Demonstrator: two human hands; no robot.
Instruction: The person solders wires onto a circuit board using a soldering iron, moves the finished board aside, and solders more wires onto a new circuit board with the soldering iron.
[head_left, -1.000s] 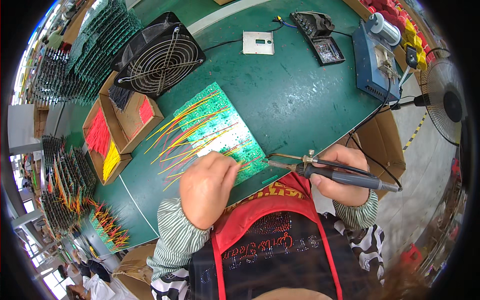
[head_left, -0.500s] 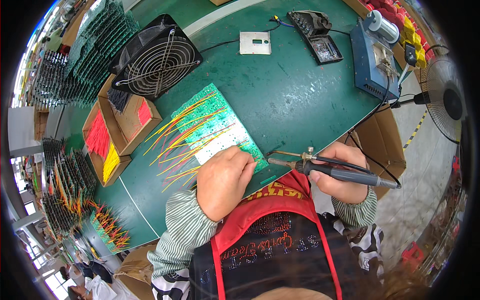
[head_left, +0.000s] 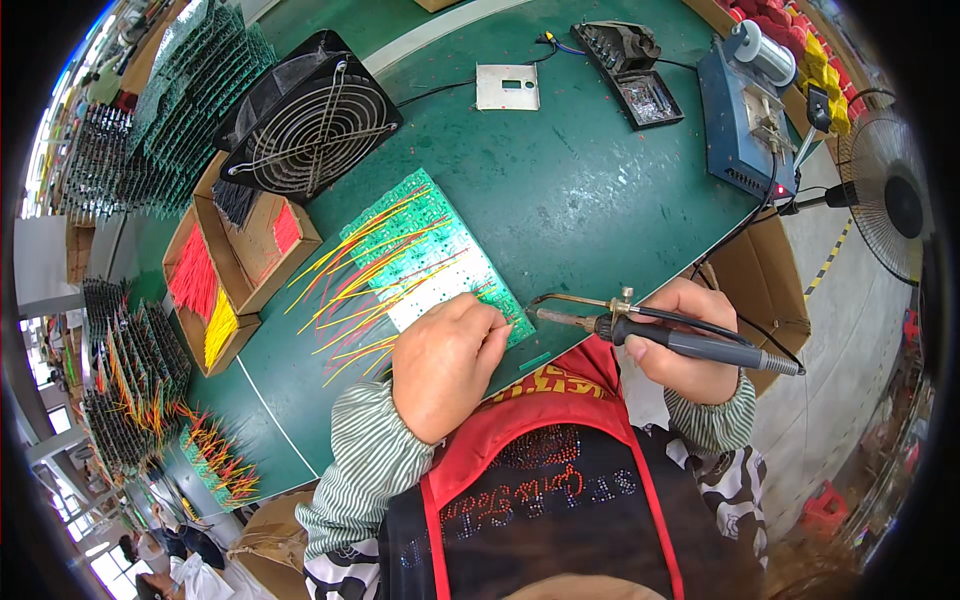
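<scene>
Board (head_left: pixel 455 265): on the table (head_left: pixel 590 200) in front of you, wires (head_left: pixel 345 265) spilling over its left edge.
Left hand (head_left: pixel 445 360): fingertips pinched together at the near corner, covering part of your board; what they hold is too small to tell.
Right hand (head_left: pixel 697 345): wrapped around your iron (head_left: pixel 680 340), its tip just beside the board.
Left side: box (head_left: pixel 285 268) and fan (head_left: pixel 318 128).
Far side: plate (head_left: pixel 492 92), tray (head_left: pixel 645 95), station (head_left: pixel 732 130).

Yellow lettering (head_left: pixel 552 384) marks the red apron (head_left: pixel 520 411), red and bluish studded letters (head_left: pixel 540 488) the black top (head_left: pixel 560 545)

One soldering iron (head_left: pixel 690 345), two fans (head_left: pixel 318 135) (head_left: pixel 893 205), one spool (head_left: pixel 768 56), one white plate (head_left: pixel 507 95)
</scene>
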